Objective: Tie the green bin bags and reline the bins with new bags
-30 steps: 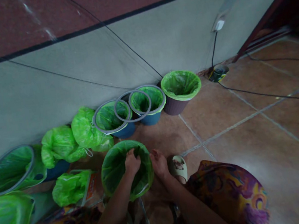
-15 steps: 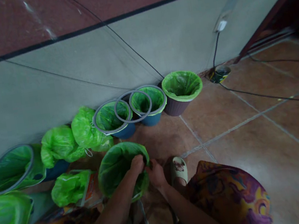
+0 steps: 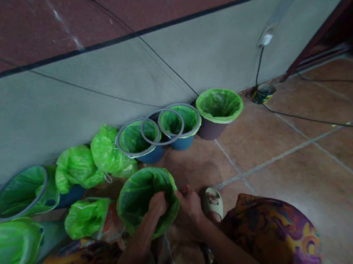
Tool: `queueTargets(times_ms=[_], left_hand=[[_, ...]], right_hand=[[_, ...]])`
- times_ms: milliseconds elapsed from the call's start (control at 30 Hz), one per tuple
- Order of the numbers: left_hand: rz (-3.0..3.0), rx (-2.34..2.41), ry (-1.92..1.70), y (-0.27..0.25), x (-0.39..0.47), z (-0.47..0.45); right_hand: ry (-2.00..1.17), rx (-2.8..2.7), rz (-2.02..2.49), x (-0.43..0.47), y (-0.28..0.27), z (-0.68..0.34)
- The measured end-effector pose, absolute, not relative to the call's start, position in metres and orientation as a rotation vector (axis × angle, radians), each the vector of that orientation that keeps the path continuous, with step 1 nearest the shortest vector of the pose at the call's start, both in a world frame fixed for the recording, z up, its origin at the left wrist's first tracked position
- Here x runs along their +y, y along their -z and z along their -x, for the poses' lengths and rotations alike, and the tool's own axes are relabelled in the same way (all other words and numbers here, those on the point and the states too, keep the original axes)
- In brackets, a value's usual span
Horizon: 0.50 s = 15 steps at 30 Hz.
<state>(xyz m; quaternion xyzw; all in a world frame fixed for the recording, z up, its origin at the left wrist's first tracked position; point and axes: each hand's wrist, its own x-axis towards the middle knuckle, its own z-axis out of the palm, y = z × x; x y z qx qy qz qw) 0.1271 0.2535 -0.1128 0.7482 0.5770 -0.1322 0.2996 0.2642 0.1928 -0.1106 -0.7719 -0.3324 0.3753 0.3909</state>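
Observation:
Between my knees a trash can stands with a green trash bag (image 3: 132, 201) lining it and folded over its rim. My left hand (image 3: 157, 205) is inside the can near its right wall, its fingertips hidden. At the right side of the rim my right hand (image 3: 189, 201) pinches the bag's folded edge, thumb on the rim and fingers curled outside. Left of the can lies a bunched green bag (image 3: 84, 218) beside a frame with an orange label (image 3: 110, 218).
Along the wall stand a brown lined can (image 3: 211, 128), two blue lined cans (image 3: 183, 143) with a loose grey ring (image 3: 165, 142) across them, and stuffed green bags (image 3: 76, 165). More lined cans (image 3: 21, 192) stand left. A tin (image 3: 263, 93) and black cable (image 3: 326, 125) lie right.
My left hand has moved from the rim down and left into the can. My right hand stays at the rim, shifted slightly right. The view has turned a little.

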Motion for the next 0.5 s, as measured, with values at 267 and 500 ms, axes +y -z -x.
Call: queueTargets(times_ms=[267,500], left_hand=[[-1.815,1.637,-0.070,0.089,0.251,-0.162],[-1.756,1.584,-0.140,0.096,0.241,-0.161]], right_hand=[[-1.004,-1.038,1.894,0.222,0.123,-0.271],[-1.244,-0.566,1.776,0.224,0.154,-0.271]])
